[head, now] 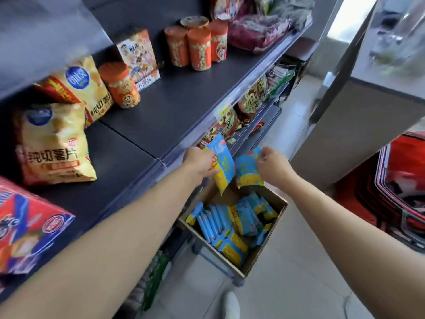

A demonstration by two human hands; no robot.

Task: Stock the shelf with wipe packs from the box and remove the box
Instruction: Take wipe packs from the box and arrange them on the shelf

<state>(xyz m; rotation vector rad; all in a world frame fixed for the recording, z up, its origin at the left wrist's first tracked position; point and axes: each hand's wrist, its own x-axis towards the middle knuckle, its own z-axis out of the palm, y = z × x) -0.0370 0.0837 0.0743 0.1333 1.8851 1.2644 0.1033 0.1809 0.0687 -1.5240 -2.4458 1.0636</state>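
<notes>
Picking step: left hand (pixel 202 163) grips one wipe pack (pixel 224 162), right hand (pixel 273 168) pinches a second pack (pixel 247 166), both above the box (pixel 230 195) at six o'clock. Next, I reckon: carry them to the shelf (pixel 161 111) at ten o'clock.

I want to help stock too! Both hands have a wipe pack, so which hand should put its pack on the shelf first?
Probably the left hand. Its wipe pack is right by the shelf edge, while the right hand holds the other pack farther out, over the box.
</notes>
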